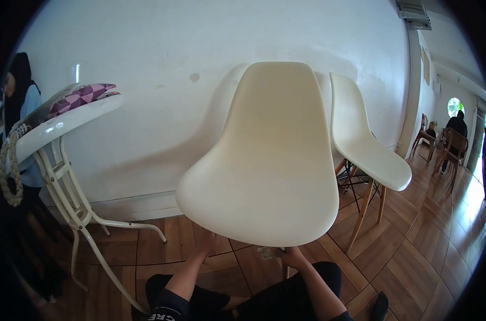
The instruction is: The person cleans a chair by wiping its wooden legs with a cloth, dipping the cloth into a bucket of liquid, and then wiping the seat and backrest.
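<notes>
A cream moulded chair [275, 160] stands right in front of me, its seat hiding much of both hands. My left hand [205, 243] reaches under the left front of the seat beside a wooden leg; its fingers are hidden. Beneath the front edge, my right hand [292, 257] is closed by another chair leg [285, 270], with a crumpled whitish cloth [268, 253] at its fingers. How the cloth touches the leg is too small to tell.
A second cream chair [363, 131] stands to the right, against the wall. On the left is a white table [66, 124] with a purple patterned item [81, 99] and a braided strap [10, 171]. A person [23, 91] is behind it; another person [457, 125] sits far right.
</notes>
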`<state>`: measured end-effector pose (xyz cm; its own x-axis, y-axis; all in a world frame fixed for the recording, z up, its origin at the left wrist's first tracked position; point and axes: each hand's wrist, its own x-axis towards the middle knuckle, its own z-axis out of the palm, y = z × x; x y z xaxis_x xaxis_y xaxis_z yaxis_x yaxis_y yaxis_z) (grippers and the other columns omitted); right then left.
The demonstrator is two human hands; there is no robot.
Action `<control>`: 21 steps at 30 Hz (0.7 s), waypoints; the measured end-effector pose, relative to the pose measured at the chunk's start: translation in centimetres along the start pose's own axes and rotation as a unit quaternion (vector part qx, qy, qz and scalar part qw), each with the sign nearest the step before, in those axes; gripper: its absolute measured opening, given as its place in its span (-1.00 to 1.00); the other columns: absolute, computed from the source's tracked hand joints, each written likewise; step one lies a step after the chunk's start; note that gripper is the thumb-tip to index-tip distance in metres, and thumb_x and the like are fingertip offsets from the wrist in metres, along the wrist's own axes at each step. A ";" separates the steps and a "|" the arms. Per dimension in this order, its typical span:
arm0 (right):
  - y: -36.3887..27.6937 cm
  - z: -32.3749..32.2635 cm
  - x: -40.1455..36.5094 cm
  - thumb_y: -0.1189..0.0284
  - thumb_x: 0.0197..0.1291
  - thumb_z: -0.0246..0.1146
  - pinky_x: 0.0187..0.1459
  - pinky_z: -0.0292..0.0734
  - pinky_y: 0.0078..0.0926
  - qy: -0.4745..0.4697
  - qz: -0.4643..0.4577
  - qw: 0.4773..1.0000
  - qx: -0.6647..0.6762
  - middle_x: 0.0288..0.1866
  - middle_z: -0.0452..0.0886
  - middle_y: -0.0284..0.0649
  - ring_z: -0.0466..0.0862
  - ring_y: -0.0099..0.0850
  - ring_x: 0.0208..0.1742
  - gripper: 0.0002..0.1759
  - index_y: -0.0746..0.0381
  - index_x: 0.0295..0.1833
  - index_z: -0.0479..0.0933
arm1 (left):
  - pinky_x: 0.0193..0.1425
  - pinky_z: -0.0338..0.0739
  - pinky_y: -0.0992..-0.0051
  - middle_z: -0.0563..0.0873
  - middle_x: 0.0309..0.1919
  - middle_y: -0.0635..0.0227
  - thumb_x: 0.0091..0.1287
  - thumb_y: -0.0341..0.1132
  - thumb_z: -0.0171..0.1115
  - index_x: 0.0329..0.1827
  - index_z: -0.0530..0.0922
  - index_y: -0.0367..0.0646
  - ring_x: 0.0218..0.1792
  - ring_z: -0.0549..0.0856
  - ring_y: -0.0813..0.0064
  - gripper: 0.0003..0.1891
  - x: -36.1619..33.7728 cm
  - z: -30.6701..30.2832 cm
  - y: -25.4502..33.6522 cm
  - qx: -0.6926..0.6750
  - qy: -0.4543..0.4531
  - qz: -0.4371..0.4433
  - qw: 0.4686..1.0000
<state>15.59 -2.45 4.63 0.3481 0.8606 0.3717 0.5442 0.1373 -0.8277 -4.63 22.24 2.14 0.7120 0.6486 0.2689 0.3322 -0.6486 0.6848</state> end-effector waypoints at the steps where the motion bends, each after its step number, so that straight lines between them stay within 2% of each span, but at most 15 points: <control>1: 0.2 0.5 0.2 0.52 0.20 0.26 0.09 0.47 -0.35 -0.001 -0.037 0.999 -0.018 0.08 0.53 -0.17 0.53 -0.34 0.11 -0.60 0.28 0.16 0.42 | 0.49 0.01 0.20 0.13 0.44 -0.04 0.40 -0.36 -0.13 0.46 0.07 -0.19 0.45 0.09 -0.01 -0.45 -0.5 -0.6 1.2 0.003 0.008 -0.045 0.999; 2: 0.5 0.9 0.3 0.52 0.20 0.26 0.09 0.47 -0.35 -0.004 -0.037 0.999 -0.016 0.08 0.53 -0.17 0.53 -0.34 0.11 -0.60 0.28 0.16 0.42 | 0.48 0.04 0.21 0.15 0.43 -0.02 0.42 -0.33 -0.15 0.45 0.09 -0.20 0.44 0.11 0.01 -0.47 -0.8 -1.3 2.3 0.005 0.016 -0.088 0.996; 4: 0.4 1.7 0.4 0.47 0.15 0.30 0.15 0.40 -0.26 -0.004 -0.049 0.999 0.018 0.10 0.54 -0.08 0.51 -0.18 0.18 -0.60 0.25 0.13 0.48 | 0.45 0.11 0.23 0.21 0.40 -0.02 0.42 -0.32 -0.14 0.44 0.12 -0.21 0.41 0.19 0.03 -0.48 -0.3 -1.5 1.2 0.008 0.013 -0.106 0.994; 6: 0.1 2.8 0.5 0.45 0.15 0.30 0.17 0.39 -0.25 -0.004 -0.050 0.998 0.038 0.08 0.55 -0.08 0.50 -0.17 0.19 -0.62 0.24 0.10 0.51 | 0.42 0.18 0.24 0.28 0.37 -0.01 0.42 -0.31 -0.14 0.42 0.15 -0.23 0.38 0.27 0.06 -0.50 -0.2 -2.1 0.8 0.011 0.010 -0.123 0.992; 8: -0.2 3.9 0.6 0.43 0.15 0.31 0.18 0.37 -0.24 -0.005 -0.054 0.997 0.059 0.06 0.57 -0.09 0.49 -0.16 0.20 -0.64 0.22 0.08 0.54 | 0.28 0.35 0.22 0.41 0.26 -0.07 0.45 -0.26 -0.11 0.35 0.23 -0.29 0.26 0.42 0.03 -0.54 -0.6 -3.0 1.2 0.052 0.135 -0.029 0.989; 9: -0.7 4.2 0.5 0.41 0.16 0.31 0.20 0.35 -0.23 -0.033 -0.061 0.996 0.057 0.12 0.52 -0.07 0.46 -0.14 0.22 -0.66 0.20 0.06 0.56 | 0.28 0.35 0.22 0.41 0.26 -0.07 0.45 -0.26 -0.11 0.35 0.23 -0.29 0.26 0.42 0.03 -0.54 -1.2 -5.0 3.8 0.054 0.136 -0.029 0.989; 11: -1.2 5.5 0.6 0.39 0.16 0.31 0.22 0.33 -0.23 -0.061 -0.071 0.994 0.056 0.17 0.47 -0.05 0.44 -0.13 0.25 -0.68 0.17 0.04 0.59 | 0.25 0.37 0.23 0.46 0.21 -0.04 0.41 -0.22 -0.02 0.28 0.31 -0.29 0.21 0.47 0.07 -0.54 -2.6 -9.5 10.8 0.101 0.056 -0.133 0.984; 13: -1.1 7.4 0.2 0.36 0.17 0.31 0.22 0.32 -0.22 -0.023 -0.107 0.993 0.048 0.29 0.29 -0.01 0.40 -0.09 0.25 -0.71 0.13 0.02 0.61 | 0.28 0.33 0.23 0.43 0.24 -0.02 0.39 -0.18 0.00 0.30 0.29 -0.28 0.24 0.43 0.09 -0.51 -1.8 -9.4 7.9 0.152 0.069 -0.108 0.980; 14: -1.4 7.8 0.3 0.36 0.17 0.31 0.22 0.32 -0.22 -0.022 -0.108 0.993 0.051 0.29 0.29 -0.01 0.40 -0.09 0.25 -0.71 0.13 0.02 0.61 | 0.31 0.29 0.24 0.39 0.27 -0.01 0.38 -0.14 0.02 0.32 0.27 -0.27 0.27 0.40 0.11 -0.47 -1.2 -9.1 5.2 0.200 0.080 -0.083 0.973; 16: -2.4 8.3 0.1 0.33 0.18 0.30 0.21 0.34 -0.23 -0.086 -0.090 0.991 0.040 0.29 0.18 0.00 0.38 -0.10 0.21 -0.71 0.12 0.02 0.62 | 0.38 0.22 0.25 0.33 0.34 0.02 0.36 -0.06 0.06 0.36 0.24 -0.26 0.34 0.32 0.16 -0.39 -0.4 -8.2 0.4 0.291 0.099 -0.030 0.951; 17: -2.8 8.5 0.0 0.30 0.20 0.29 0.19 0.36 -0.25 -0.095 -0.083 0.991 0.038 0.19 0.25 -0.03 0.39 -0.14 0.16 -0.71 0.12 0.02 0.62 | 0.41 0.18 0.26 0.29 0.37 0.04 0.34 -0.02 0.08 0.38 0.22 -0.25 0.37 0.29 0.19 -0.35 -0.5 -7.7 -0.7 0.335 0.108 -0.003 0.936; 18: -3.2 8.8 0.0 0.30 0.20 0.29 0.19 0.36 -0.25 -0.094 -0.082 0.991 0.040 0.19 0.25 -0.03 0.39 -0.14 0.16 -0.71 0.12 0.02 0.62 | 0.41 0.18 0.26 0.29 0.37 0.04 0.34 -0.01 0.08 0.38 0.22 -0.25 0.37 0.29 0.19 -0.34 -0.5 -7.7 -1.2 0.370 0.115 0.010 0.922; 21: -3.9 8.8 0.3 0.28 0.20 0.28 0.17 0.38 -0.28 -0.103 -0.107 0.988 0.037 0.15 0.25 -0.05 0.40 -0.16 0.14 -0.71 0.13 0.01 0.62 | 0.42 0.17 0.27 0.27 0.38 0.04 0.34 0.02 0.08 0.39 0.20 -0.25 0.38 0.28 0.18 -0.31 -0.1 -7.7 -1.9 0.350 0.108 -0.023 0.930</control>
<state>6.84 1.52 4.31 0.0647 0.8881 0.4551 0.5279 0.3565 -0.7708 -10.12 26.52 6.05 0.5712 0.6974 0.4329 0.7344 -0.6698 0.1098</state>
